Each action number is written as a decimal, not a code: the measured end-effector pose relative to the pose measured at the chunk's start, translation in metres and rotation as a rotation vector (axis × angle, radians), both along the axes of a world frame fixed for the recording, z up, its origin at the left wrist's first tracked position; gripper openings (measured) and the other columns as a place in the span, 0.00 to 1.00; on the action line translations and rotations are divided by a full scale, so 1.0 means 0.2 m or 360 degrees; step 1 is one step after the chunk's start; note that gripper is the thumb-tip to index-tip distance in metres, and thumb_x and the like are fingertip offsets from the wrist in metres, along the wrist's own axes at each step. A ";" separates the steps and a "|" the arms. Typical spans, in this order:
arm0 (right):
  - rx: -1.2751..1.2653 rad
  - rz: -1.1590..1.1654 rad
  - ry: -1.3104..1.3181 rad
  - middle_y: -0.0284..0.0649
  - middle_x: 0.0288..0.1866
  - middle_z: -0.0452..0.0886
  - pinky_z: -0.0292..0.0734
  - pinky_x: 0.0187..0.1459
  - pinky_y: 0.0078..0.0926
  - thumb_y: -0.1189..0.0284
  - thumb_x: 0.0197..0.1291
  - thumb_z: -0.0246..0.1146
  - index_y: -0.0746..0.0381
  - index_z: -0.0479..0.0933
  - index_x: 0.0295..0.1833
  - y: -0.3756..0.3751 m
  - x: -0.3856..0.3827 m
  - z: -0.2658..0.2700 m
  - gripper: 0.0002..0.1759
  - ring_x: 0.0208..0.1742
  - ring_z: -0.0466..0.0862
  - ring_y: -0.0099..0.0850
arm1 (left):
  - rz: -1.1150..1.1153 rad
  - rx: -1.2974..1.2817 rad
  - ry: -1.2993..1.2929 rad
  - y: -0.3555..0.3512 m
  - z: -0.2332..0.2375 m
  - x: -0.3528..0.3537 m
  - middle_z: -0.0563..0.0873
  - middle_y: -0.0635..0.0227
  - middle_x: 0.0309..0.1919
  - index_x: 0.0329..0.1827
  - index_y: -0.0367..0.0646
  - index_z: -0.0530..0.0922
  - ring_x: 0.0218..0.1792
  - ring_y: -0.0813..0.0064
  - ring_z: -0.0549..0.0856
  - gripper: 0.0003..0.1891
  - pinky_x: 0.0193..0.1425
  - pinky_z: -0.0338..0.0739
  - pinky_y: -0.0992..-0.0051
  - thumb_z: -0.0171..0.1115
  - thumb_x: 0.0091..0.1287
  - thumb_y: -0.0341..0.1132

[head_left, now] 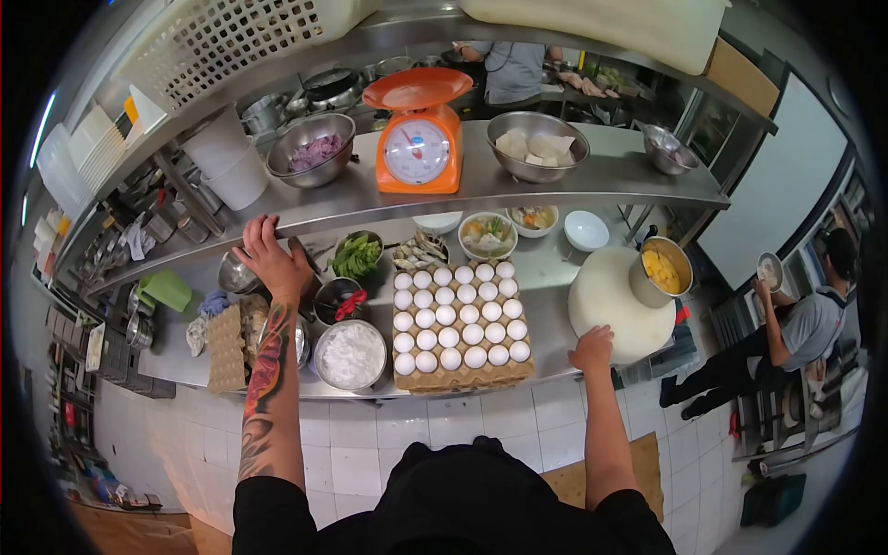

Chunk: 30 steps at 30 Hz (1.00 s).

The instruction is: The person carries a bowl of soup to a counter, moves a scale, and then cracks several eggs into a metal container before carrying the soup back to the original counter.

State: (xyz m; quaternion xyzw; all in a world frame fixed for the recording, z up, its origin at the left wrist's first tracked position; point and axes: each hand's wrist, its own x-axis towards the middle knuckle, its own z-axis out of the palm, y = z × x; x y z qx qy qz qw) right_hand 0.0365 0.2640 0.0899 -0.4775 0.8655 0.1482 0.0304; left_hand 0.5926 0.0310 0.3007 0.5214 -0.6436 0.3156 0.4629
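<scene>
My left hand (275,262) is raised to the front edge of the steel shelf (518,194), fingers spread and touching the edge, with nothing in it. My right hand (592,350) rests open at the near left rim of a thick round white cutting board (615,314). On that board stands a steel pot (661,273) of yellow chunks. Between my arms sits a stack of cardboard trays (462,377) filled with white eggs (446,314). Left of it are a bowl of white powder (350,355), a dark pot with something red (344,301) and a bowl of green peppers (357,255).
An orange scale (418,153) stands on the shelf between bowls of chopped purple onion (314,153) and white chunks (536,148). Behind the eggs are small fish (421,250) and mixed vegetables (487,236). A co-worker (805,324) stands right, holding a bowl; another is behind the shelf.
</scene>
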 end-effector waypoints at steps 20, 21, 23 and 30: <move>-0.0108 -0.0081 -0.0075 0.68 0.80 0.57 0.74 0.67 0.46 0.57 0.58 0.68 0.79 0.58 0.76 0.04 0.07 0.09 0.50 0.78 0.61 0.62 | 0.0010 -0.0043 -0.0052 -0.03 -0.03 0.01 0.71 0.67 0.71 0.69 0.51 0.70 0.76 0.57 0.65 0.34 0.76 0.46 0.33 0.66 0.55 0.37; -0.0094 -0.0084 -0.0075 0.68 0.80 0.57 0.74 0.67 0.46 0.57 0.58 0.68 0.79 0.58 0.76 0.04 0.07 0.09 0.50 0.78 0.61 0.62 | 0.0006 -0.0030 -0.0053 -0.03 -0.03 0.02 0.71 0.67 0.71 0.69 0.51 0.70 0.76 0.57 0.65 0.34 0.76 0.46 0.33 0.66 0.55 0.37; -0.0093 -0.0064 -0.0071 0.69 0.79 0.56 0.73 0.68 0.48 0.60 0.60 0.65 0.78 0.57 0.77 0.05 0.06 0.09 0.48 0.79 0.58 0.64 | 0.0024 -0.0033 -0.0069 -0.03 -0.03 0.01 0.72 0.66 0.70 0.70 0.52 0.69 0.77 0.57 0.64 0.36 0.77 0.46 0.35 0.67 0.54 0.37; -0.0212 0.0033 0.0069 0.68 0.79 0.57 0.72 0.69 0.49 0.65 0.62 0.62 0.77 0.60 0.77 0.10 0.02 -0.05 0.42 0.79 0.58 0.65 | 0.0018 -0.0065 -0.0093 0.01 -0.01 -0.05 0.72 0.64 0.70 0.71 0.51 0.69 0.75 0.54 0.66 0.37 0.75 0.52 0.38 0.68 0.53 0.37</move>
